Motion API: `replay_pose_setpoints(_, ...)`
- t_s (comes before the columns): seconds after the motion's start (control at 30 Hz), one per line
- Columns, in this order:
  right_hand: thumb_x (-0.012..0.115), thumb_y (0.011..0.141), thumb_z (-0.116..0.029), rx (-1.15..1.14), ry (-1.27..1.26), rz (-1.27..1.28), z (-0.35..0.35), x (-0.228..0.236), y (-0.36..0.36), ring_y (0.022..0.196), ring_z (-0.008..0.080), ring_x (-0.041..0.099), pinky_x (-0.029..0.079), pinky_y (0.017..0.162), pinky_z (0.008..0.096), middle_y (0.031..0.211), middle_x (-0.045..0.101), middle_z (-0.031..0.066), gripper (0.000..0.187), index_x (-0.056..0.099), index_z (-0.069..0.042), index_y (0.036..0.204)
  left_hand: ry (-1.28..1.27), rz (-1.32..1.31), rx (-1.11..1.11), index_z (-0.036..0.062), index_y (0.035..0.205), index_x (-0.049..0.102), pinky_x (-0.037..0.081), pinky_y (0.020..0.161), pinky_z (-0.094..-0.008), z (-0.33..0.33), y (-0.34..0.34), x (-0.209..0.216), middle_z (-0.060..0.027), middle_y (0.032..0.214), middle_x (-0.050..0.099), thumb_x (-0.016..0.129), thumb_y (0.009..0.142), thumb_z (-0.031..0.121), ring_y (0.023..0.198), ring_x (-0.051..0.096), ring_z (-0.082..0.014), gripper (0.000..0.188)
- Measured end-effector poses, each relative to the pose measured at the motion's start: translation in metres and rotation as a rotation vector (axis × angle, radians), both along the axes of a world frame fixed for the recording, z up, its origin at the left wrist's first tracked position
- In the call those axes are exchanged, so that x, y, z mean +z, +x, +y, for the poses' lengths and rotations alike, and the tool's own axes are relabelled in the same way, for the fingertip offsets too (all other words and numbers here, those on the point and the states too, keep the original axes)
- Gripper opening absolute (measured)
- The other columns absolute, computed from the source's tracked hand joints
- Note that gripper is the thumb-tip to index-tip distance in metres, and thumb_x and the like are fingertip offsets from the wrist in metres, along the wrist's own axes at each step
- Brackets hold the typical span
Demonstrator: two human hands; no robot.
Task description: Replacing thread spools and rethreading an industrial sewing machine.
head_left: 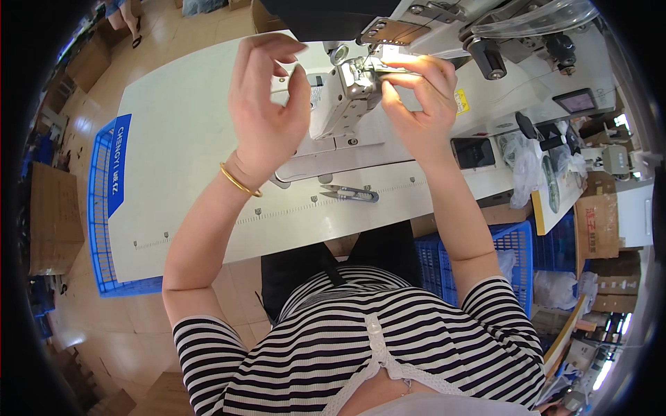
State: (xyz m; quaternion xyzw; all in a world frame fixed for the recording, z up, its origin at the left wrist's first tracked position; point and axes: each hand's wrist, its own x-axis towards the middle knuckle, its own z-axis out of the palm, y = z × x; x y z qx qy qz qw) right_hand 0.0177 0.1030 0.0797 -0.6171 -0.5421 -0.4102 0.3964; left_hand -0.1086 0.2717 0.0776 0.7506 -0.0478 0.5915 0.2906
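Note:
At the lit needle area of a white sewing machine (345, 104), my right hand (424, 104) has its thumb and fingertips closed together. Whatever lies between them, if anything, is too small and glare-washed to make out. On the other side of the machine's narrow bed, my left hand (267, 111) is raised with fingers curled and thumb apart, holding nothing that I can see. A gold bangle (239, 182) circles my left wrist. Thread snips (349, 193) lie on the white table (187, 152) nearer to me, beside a printed ruler line.
To the right lie a dark phone (473, 152) and clear plastic bags (526, 166). A small screen (576, 102) is set farther back. Blue baskets stand at the table's left edge (104, 229) and below its right front (515, 243). Cardboard boxes (54, 218) sit on the floor.

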Motion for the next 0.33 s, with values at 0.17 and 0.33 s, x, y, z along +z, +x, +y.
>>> replay_pose_setpoints(0.17,0.067,0.063,0.005,-0.025,-0.103,0.039,-0.011,0.003,-0.007,0.093,0.0207,0.057,0.043,0.084,0.0317,0.097,0.068,0.0020,0.015,0.063,-0.006,0.073,-0.090,0.014,-0.029,0.0024,0.098,0.058,0.047,0.063,-0.0296,0.003,0.004,0.002,-0.0074,0.096,0.060,0.062,0.073,-0.009,0.073,0.057,-0.0177,0.027)
replay_pose_setpoints(0.33,0.067,0.064,-0.002,0.026,-0.149,0.066,-0.016,0.000,0.000,0.092,0.0193,0.054,0.036,0.081,0.0329,0.097,0.067,-0.0041,0.015,0.059,-0.011,0.072,0.059,0.076,0.000,0.0066,0.103,0.061,0.048,0.066,-0.0299,-0.011,0.007,0.002,-0.0067,0.095,0.060,0.069,0.075,0.002,0.075,0.059,-0.0185,0.030)
